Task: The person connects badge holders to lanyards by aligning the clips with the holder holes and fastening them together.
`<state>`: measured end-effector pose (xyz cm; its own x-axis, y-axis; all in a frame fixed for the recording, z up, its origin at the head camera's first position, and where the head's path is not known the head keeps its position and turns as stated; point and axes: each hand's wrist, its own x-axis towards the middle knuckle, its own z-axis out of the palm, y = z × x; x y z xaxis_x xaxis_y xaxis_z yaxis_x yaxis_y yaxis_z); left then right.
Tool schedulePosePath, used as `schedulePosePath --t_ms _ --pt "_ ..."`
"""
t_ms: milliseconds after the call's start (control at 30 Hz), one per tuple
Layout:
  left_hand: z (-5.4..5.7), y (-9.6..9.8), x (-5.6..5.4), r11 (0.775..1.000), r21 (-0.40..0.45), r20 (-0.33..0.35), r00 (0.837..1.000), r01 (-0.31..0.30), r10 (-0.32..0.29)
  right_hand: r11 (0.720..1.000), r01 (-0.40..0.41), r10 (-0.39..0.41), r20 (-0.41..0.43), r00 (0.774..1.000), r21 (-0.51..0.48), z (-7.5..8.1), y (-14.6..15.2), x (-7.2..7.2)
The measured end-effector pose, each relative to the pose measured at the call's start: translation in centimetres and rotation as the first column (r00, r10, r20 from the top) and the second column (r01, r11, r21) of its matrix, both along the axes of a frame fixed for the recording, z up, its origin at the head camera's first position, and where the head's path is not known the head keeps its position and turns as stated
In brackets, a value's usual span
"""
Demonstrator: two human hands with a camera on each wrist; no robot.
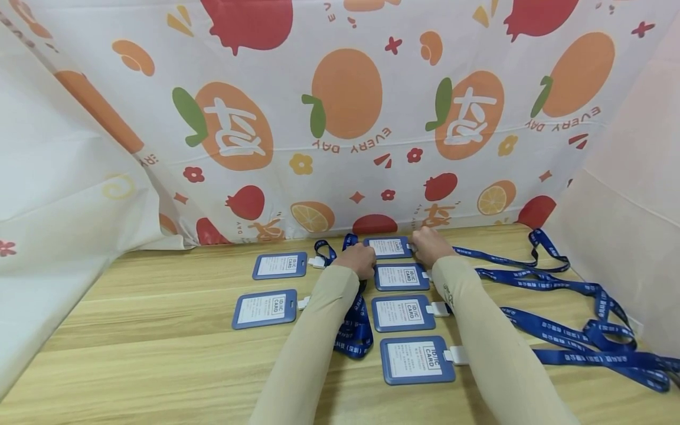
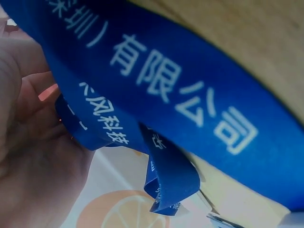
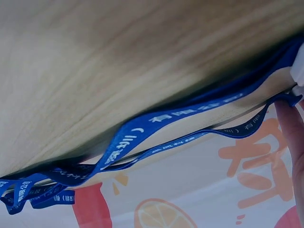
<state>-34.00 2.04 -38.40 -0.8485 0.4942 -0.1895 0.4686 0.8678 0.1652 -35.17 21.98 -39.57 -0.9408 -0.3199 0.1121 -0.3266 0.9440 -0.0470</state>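
Note:
My left hand (image 1: 357, 260) is at the left edge of the farthest blue ID badge holder (image 1: 389, 247) in the right column. Its fingers are bent and the fingertips hidden; I cannot tell whether they grip anything. A blue lanyard (image 2: 175, 90) with white lettering passes close by that palm in the left wrist view. At the same holder's right end, my right hand (image 1: 429, 245) pinches the lanyard beside the white clip. One finger (image 3: 290, 128) touches the strap (image 3: 251, 126) there in the right wrist view; its thumb is out of sight.
Below lie more badge holders: one (image 1: 402, 277), another (image 1: 404, 313), and the nearest (image 1: 417, 360). Their lanyards (image 1: 558, 283) trail right across the wooden table (image 1: 159, 354). Two holders (image 1: 280, 265) lie left, beside bunched lanyards (image 1: 355, 333). A fruit-print cloth (image 1: 345, 177) hangs behind.

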Motion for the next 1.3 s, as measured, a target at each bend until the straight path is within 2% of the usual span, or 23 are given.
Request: schedulePosePath --t_ms 267,467,867,1067,1300 --pt "0.0 0.0 0.2 1.000 0.020 -0.001 1.000 -0.006 0.006 0.999 0.002 -0.002 -0.001 1.000 -0.034 -0.4 0.3 -0.3" --pt "-0.2 -0.3 0.3 0.999 0.051 -0.007 1.000 0.019 -0.019 0.998 0.036 -0.035 0.028 0.999 -0.047 -0.6 0.3 -0.2" --pt "-0.3 -0.3 0.3 0.998 0.056 0.000 1.000 -0.007 0.007 0.996 0.061 -0.059 0.019 0.998 -0.059 -0.8 0.2 -0.1" --pt "-0.7 -0.2 0.2 0.999 0.044 -0.011 1.000 -0.005 0.006 0.995 0.066 -0.066 0.002 0.998 -0.073 -1.4 0.3 0.1" --pt "-0.4 -0.2 0.3 0.998 0.055 -0.050 0.999 -0.007 0.010 0.997 0.064 -0.064 -0.013 0.998 -0.044 -1.2 0.3 0.3"
